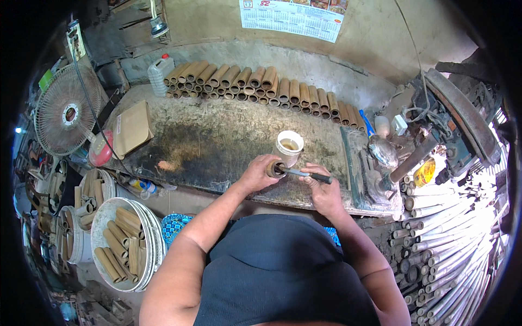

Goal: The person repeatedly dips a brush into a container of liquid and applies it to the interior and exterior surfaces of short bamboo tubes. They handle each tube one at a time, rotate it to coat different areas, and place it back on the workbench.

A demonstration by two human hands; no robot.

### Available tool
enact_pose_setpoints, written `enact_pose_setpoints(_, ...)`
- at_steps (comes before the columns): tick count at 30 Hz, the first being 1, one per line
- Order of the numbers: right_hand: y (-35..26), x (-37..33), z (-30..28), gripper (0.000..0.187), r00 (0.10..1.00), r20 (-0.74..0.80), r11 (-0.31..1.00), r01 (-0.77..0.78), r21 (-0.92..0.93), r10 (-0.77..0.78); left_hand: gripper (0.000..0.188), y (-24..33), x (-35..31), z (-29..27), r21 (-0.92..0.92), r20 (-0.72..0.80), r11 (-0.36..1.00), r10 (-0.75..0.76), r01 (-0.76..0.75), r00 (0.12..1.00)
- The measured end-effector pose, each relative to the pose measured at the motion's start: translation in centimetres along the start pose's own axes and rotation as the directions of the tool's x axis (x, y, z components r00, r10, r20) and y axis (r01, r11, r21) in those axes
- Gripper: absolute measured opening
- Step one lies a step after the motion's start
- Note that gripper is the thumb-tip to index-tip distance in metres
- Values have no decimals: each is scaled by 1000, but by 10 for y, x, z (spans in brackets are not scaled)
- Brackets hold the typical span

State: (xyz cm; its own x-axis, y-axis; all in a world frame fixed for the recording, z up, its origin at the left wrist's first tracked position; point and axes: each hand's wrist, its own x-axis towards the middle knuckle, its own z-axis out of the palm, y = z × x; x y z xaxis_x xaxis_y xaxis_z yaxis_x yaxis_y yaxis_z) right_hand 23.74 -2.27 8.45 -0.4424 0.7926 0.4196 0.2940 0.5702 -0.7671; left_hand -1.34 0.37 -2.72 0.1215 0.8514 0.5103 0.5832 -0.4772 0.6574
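Note:
My left hand (258, 175) is wrapped round a short bamboo tube (270, 169), its open end turned to the right. Between the fingers of my right hand (324, 194) is a slim tool with a dark handle (322, 177) and a pale metal shank. The tool's tip reaches into the tube's mouth, so whether it ends in a brush or a blade is hidden. Just beyond both hands, a white plastic cup (288, 157) stands on the worktable (217, 142) with brownish liquid in it.
Stacked bamboo tubes (234, 81) line the table's back, beside a plastic jug (160, 76). A cardboard piece (133, 129) and a fan (69, 111) are at left. White buckets (149, 239) hold more tubes. Clutter, a blue-handled brush (367, 125) and long bamboo poles (451, 233) fill the right.

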Motion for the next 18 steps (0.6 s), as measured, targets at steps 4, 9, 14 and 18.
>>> enact_pose_setpoints(4, -1, -3, 1, 26, 979, -5, 954, 197, -227, -203, 58, 9, 2, -2, -39, 8, 998, -51, 52, 999)
enact_pose_setpoints(9, -11, -5, 0, 41, 935, 49, 844, 339, -416, -351, 58, 14, 2, -2, -10, 24, 997, -78, 78, 997)
enact_pose_setpoints(14, -27, -11, -1, 27, 950, 129, 775, 306, -553, -283, 61, 17, -1, 3, 72, 25, 995, -70, 68, 997)
enact_pose_setpoints(18, -35, -12, -2, 25, 972, 124, 810, 233, -538, -197, 62, 21, -5, 7, 120, 67, 991, -64, 55, 996)
